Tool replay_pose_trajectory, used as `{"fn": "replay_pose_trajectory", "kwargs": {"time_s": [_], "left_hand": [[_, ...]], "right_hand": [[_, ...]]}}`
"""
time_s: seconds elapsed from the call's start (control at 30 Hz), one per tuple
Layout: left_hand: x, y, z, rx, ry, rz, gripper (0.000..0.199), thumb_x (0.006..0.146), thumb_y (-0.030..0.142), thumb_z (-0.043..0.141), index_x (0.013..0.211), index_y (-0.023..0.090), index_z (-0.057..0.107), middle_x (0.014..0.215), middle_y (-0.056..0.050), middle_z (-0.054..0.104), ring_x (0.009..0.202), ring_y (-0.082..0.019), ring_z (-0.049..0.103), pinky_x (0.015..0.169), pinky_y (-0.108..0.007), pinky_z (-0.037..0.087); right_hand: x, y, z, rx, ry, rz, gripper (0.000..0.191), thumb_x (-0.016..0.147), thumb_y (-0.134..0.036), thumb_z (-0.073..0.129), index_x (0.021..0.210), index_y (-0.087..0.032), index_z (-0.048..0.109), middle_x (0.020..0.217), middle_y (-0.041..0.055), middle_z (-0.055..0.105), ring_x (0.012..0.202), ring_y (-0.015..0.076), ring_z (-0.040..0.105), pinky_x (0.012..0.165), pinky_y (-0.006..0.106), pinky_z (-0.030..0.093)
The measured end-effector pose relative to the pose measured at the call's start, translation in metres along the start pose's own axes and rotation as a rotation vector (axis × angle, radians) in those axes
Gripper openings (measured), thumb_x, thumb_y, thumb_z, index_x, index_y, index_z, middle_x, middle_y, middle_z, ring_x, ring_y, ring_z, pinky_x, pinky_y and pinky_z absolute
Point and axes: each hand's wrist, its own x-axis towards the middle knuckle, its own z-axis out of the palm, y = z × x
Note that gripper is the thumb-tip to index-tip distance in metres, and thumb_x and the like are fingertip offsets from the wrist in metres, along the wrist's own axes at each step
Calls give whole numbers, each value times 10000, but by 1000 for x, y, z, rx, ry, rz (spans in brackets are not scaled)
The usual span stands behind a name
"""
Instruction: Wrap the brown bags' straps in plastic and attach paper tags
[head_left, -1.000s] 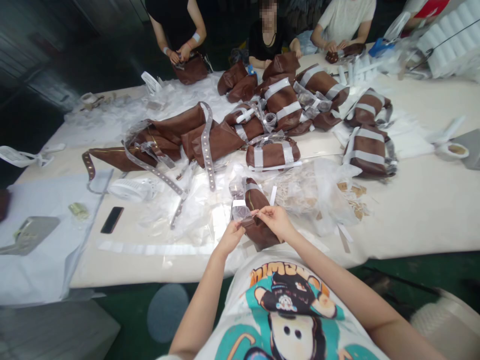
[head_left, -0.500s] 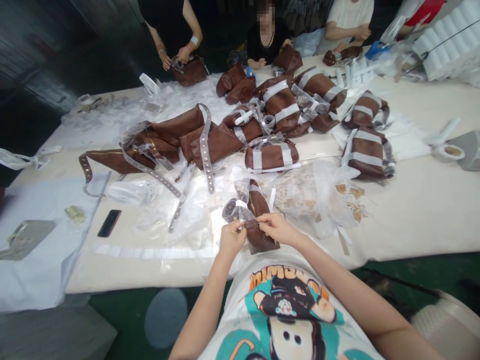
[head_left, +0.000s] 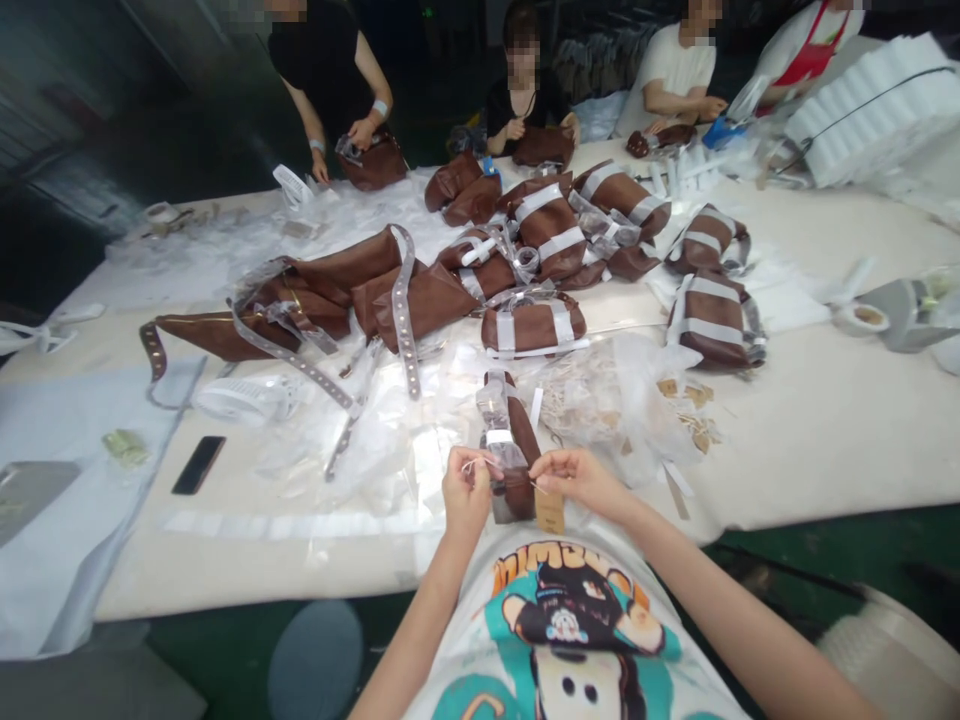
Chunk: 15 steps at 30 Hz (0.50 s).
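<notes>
Brown bag (head_left: pixel 521 432): lying lengthwise, close to the near edge of the bench (head_left: pixel 817 450).
Left hand (head_left: pixel 466 492): pinching thin string (head_left: pixel 471 466) beside the bag.
Right hand (head_left: pixel 577 478): pinching the string, just above a kraft tag (head_left: pixel 550 511).

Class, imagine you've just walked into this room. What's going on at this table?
A person at the near edge of the table holds a rolled brown bag wrapped in clear plastic. Their left hand and right hand pinch a thin string, and a small paper tag hangs by the bag's lower end. Across the long white table, a standing person and a seated person each handle brown bags. More brown bags with white bands lie among loose plastic.
</notes>
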Motion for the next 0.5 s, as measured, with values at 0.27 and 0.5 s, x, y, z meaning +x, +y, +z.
{"fn": "replay_pose_trajectory", "kwargs": {"time_s": [0.27,0.5], "left_hand": [[-15,10,-18,179,39,134,145,946,360,574,911,219,582,771,-12,698,696,-150,698,683,-261,539],[-18,9,-15,46,55,3,248,915,449,613,889,210,552,628,24,637,562,-126,646,506,-204,477]], "right_hand": [[2,7,4,396,-171,196,418,702,-547,826,865,-182,705,749,5,643,642,131,547,590,239,402],[6,16,21,-3,-136,5,413,642,-344,867,905,-205,582,834,-7,635,720,157,584,640,257,444]]}}
